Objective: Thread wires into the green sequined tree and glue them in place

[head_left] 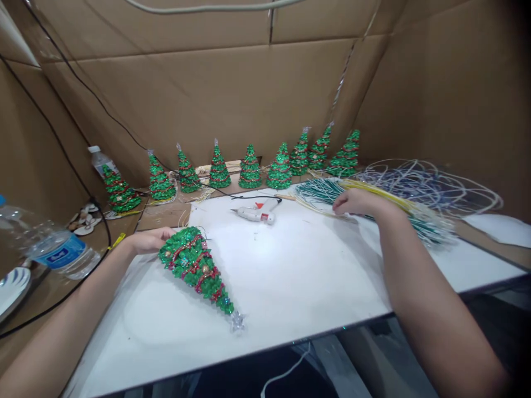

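My left hand (150,240) grips the wide base of a small green tinsel Christmas tree (194,266) with red garland. The tree lies tilted on the white board (290,276), its silver star tip pointing toward me. My right hand (352,202) reaches across to a bundle of green and yellow wire stems (373,199) at the board's far right. Its fingers are curled onto the strands, though I cannot make out whether any strand is pinched. A white glue gun (258,212) lies on the board between the two hands.
Several finished little trees (250,168) stand in a row along the cardboard back wall. A coil of pale and blue wires (431,185) lies at the far right. Water bottles (53,246) sit at left, with a black cable (105,221) and a plate (12,287).
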Tool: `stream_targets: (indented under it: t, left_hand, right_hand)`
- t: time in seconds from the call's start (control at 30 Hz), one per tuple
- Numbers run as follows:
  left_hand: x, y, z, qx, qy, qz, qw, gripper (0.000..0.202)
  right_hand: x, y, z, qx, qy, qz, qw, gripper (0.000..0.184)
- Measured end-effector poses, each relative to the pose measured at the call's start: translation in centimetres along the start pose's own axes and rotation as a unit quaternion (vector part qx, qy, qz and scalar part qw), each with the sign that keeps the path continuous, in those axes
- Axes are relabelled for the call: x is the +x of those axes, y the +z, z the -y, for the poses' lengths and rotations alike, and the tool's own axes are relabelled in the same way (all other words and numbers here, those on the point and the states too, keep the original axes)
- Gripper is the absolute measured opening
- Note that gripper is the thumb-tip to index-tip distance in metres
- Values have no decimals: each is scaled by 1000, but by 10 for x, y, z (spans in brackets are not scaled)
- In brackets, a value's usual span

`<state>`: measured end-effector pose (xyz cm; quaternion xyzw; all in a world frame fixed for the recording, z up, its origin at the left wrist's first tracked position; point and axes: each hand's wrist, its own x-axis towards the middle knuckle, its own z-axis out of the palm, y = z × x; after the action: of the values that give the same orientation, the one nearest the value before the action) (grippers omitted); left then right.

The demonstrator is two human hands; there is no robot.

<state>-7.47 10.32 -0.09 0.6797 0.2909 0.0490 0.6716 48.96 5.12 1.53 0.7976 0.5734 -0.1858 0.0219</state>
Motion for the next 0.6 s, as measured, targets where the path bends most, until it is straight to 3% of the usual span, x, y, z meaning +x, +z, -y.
stream_targets:
  t: [0.23, 0.4, 0.6]
  left_hand:
    - [0, -5, 5, 8, 1, -12, 1000, 24]
    - [0, -3, 3, 12, -3, -7, 1000, 25]
    - [0, -5, 5, 10, -4, -10, 1000, 27]
  right_hand:
    - [-2, 4, 3, 2, 11, 33, 999, 33]
    - [-3, 6, 7, 35, -10, -18, 999, 4]
    - [-2, 4, 9, 78, -41, -81, 993, 13]
